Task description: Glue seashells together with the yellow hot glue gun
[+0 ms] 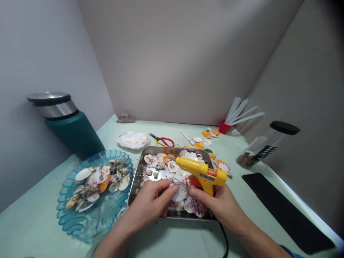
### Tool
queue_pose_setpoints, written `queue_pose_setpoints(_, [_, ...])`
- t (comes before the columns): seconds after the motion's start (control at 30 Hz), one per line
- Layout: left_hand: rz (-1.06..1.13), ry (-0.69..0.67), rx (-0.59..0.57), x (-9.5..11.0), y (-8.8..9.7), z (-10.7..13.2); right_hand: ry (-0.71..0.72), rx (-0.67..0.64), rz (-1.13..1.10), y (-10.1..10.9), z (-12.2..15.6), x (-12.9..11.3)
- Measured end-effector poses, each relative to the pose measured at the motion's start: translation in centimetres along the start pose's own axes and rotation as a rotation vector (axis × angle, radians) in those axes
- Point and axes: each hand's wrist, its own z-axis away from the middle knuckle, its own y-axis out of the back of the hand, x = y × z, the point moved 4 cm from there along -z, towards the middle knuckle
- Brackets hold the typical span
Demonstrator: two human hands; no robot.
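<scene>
Left hand [157, 197]: grip pinched on white shell [179, 194] over metal tray [188, 216]; right hand [219, 204]: grip round yellow glue gun [199, 170]; white shell seemingly part-worked; loose shells [172, 166] in tray, likely left; orange shells [199, 146] beyond on bench [228, 150], perhaps done.

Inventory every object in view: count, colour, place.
Bottle: 1, teal, left
Scalloped dish: 1, blue, left
Seashells: many, mixed, dish, tray, table
Clip: 1, brown, back left
Bundle: 1, white, back
Pliers: 1, red-yellow, back
Marker: 1, white, back
Tray: 1, silver, centre
Cup: 1, red, back right
Glue sticks: several, whitish, cup
Jar: 1, clear, right
Slab: 1, black, right
Table: 1, green, beneath
Glue gun: 1, yellow, right hand
Left hand: 1, bare, centre
Right hand: 1, bare, centre
</scene>
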Motion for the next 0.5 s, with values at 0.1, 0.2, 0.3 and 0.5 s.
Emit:
queue_pose_setpoints(0.1, [0.006,0.007,-0.003,0.01,0.01,0.01,-0.012,-0.004,0.003,-0.14,0.03,-0.12])
queue_pose_setpoints(0.2, [0.014,0.004,-0.001,0.04,-0.02,0.08,-0.004,-0.002,0.010,-0.20,0.10,-0.24])
queue_pose_setpoints(0.3, [0.007,0.008,-0.002,0.07,-0.08,0.10,0.016,0.002,0.014,-0.13,0.15,-0.31])
queue_pose_setpoints(0.5, [-0.009,0.011,-0.003,0.08,-0.02,0.00,0.030,0.021,0.019,-0.01,0.20,-0.01])
